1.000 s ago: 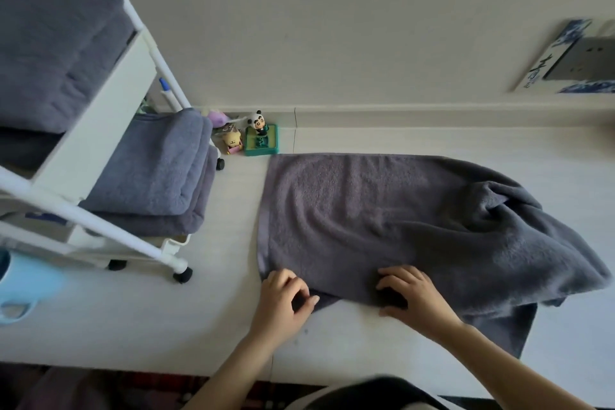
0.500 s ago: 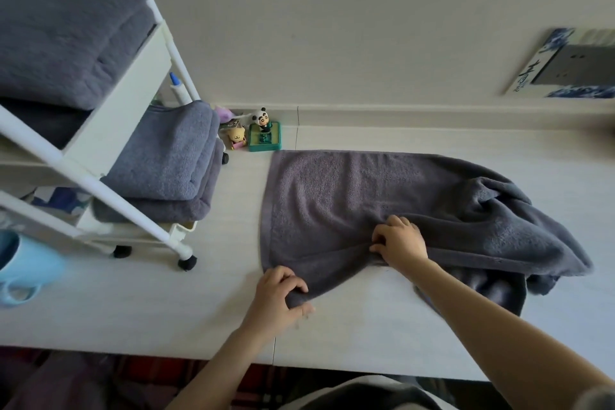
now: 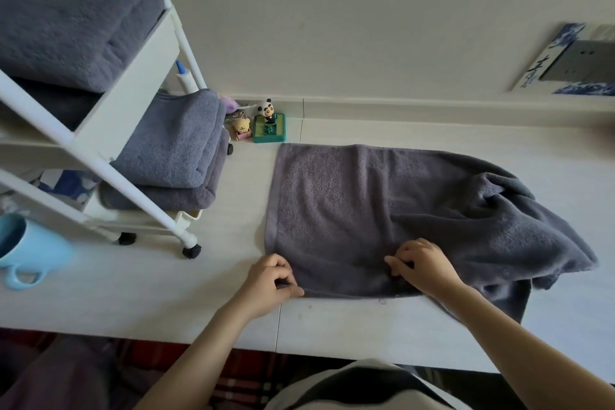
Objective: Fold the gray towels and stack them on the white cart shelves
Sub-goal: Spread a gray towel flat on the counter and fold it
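A gray towel (image 3: 382, 210) lies spread across the pale tabletop (image 3: 166, 293), its left part flat and smooth, its right part bunched into deep folds with one end drooping over the near edge, where I lose sight of it behind the right forearm. The left hand (image 3: 271, 280) sits at the towel's near left corner, fingers curled in and pinching the hem against the thumb. The right hand (image 3: 422, 268) is on the near edge further along, fingers bent and gathered on the cloth; it seems to nip the fabric, though the fingertips are tucked under and I cannot see how much they hold.

To the left stands the white cart (image 3: 109, 130) on small black casters, cut off by the frame. Folded gray towels (image 3: 173, 156) are stacked on its lower shelf, and more folded towels (image 3: 70, 17) fill the upper one, only partly in view. A light blue mug (image 3: 26, 250) lies at the far left edge. By the wall a small panda figure (image 3: 268, 110) stands on a green base beside other little toys too small to make out.
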`<action>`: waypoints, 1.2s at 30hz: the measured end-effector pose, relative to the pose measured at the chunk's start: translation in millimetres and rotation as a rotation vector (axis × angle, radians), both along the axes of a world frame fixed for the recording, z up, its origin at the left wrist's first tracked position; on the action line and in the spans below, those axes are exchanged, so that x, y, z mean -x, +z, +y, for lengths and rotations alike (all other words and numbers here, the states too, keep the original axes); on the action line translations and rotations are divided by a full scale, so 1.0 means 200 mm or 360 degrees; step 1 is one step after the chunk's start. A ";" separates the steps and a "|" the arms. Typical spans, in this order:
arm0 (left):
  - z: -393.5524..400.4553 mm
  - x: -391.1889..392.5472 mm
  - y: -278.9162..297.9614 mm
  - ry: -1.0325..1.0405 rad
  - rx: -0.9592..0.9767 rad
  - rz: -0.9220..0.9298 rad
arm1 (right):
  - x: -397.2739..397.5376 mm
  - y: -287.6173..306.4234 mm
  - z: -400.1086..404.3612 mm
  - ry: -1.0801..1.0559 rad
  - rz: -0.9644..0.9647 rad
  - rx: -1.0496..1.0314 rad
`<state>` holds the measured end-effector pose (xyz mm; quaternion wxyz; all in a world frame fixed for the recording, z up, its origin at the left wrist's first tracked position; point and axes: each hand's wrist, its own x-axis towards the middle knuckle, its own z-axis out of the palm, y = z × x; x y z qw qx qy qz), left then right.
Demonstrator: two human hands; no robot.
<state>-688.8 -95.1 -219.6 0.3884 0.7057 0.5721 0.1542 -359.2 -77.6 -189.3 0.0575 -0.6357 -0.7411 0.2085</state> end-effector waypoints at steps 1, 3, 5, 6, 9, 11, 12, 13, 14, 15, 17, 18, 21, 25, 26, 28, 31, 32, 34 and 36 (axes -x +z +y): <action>0.00 0.02 0.01 -0.0078 0.0040 0.0108 | 0.01 0.01 -0.01 0.0058 -0.0081 0.0073; 0.01 0.05 0.04 -0.0267 0.0089 0.0359 | 0.03 0.03 -0.02 0.0134 -0.0233 0.0150; 0.01 0.06 0.06 -0.0378 0.0077 0.0530 | 0.06 0.05 -0.02 0.0129 -0.0294 0.0154; 0.01 0.06 0.08 -0.0384 0.0043 0.0570 | 0.07 0.05 -0.03 0.0110 -0.0292 0.0140; 0.01 0.01 0.09 -0.0290 -0.0176 0.0570 | 0.12 0.00 -0.09 0.0078 -0.0387 0.0021; 0.01 -0.03 0.06 -0.0168 -0.0405 0.0479 | 0.16 -0.08 -0.16 0.0058 -0.0468 0.0145; 0.01 -0.05 0.03 -0.0122 -0.0508 0.0445 | 0.18 -0.10 -0.20 0.0037 -0.0497 0.0217; 0.01 -0.08 0.02 -0.0099 -0.0567 0.0439 | 0.20 -0.12 -0.23 0.0013 -0.0495 0.0265; 0.00 -0.10 0.00 -0.0094 -0.0584 0.0460 | 0.22 -0.14 -0.25 -0.0013 -0.0476 0.0312; 0.00 -0.13 -0.02 -0.0096 -0.0559 0.0515 | 0.24 -0.13 -0.26 -0.0039 -0.0457 0.0326; 0.00 -0.18 -0.06 -0.0094 -0.0489 0.0669 | 0.27 -0.12 -0.26 -0.0051 -0.0455 0.0304; -0.01 -0.19 -0.08 -0.0086 -0.0486 0.0733 | 0.28 -0.13 -0.26 -0.0047 -0.0464 0.0298; -0.02 -0.15 -0.11 -0.0082 -0.0504 0.0842 | 0.33 -0.15 -0.24 -0.0037 -0.0465 0.0235; 0.02 0.00 -0.11 -0.0068 -0.0468 0.0937 | 0.43 -0.18 -0.21 0.0057 -0.0393 0.0109; 0.03 0.04 -0.11 -0.0070 -0.0445 0.0960 | 0.46 -0.18 -0.20 0.0084 -0.0387 0.0112; 0.05 0.11 -0.11 -0.0072 -0.0402 0.0989 | 0.50 -0.16 -0.18 0.0151 -0.0410 0.0152; 0.06 0.18 -0.10 -0.0089 -0.0354 0.0993 | 0.50 -0.14 -0.16 0.0203 -0.0398 0.0079; 0.06 0.19 -0.10 -0.0083 -0.0354 0.0989 | 0.49 -0.13 -0.16 0.0243 -0.0419 0.0098; 0.05 0.17 -0.09 -0.0027 -0.0363 0.0975 | 0.47 -0.11 -0.15 0.0274 -0.0387 0.0109; 0.04 0.13 -0.09 0.0048 -0.0367 0.0905 | 0.46 -0.08 -0.15 0.0255 -0.0303 0.0093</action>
